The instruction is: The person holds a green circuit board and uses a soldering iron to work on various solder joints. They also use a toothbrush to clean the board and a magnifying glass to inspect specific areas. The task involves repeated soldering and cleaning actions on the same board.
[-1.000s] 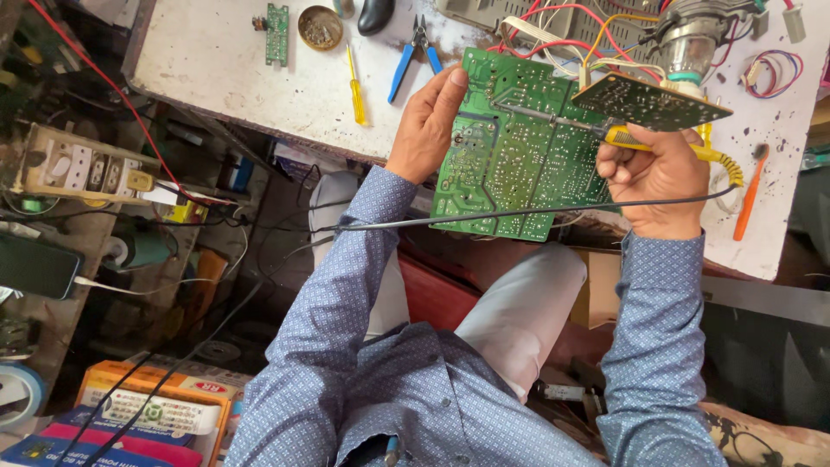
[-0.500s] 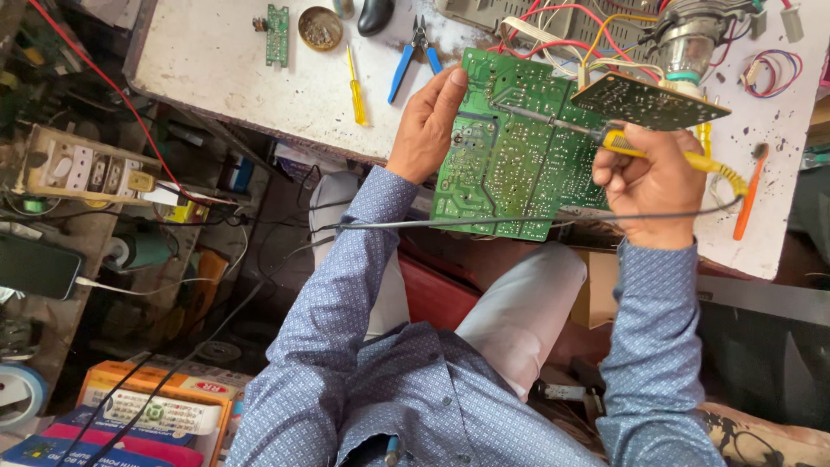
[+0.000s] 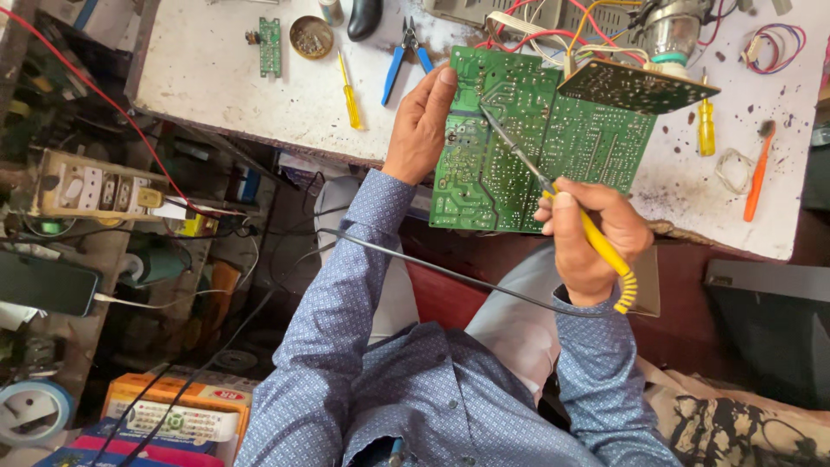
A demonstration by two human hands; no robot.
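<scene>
Soldering iron (image 3: 553,195) in right hand (image 3: 592,238) (tip up-left, on green circuit board (image 3: 519,147))

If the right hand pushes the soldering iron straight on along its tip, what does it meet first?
Most likely the green circuit board: the right hand aims the soldering iron up-left, and its tip already lies over the board's solder side. Contact is unclear.

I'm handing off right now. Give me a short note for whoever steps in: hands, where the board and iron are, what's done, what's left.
Left hand grips the left edge of the green circuit board, holding it solder side up, half over the white workbench edge.
Right hand holds the yellow-handled soldering iron, its tip over the board's upper middle.
Done: board positioned, iron brought to it.
Left: cannot tell which joints are finished.
</scene>
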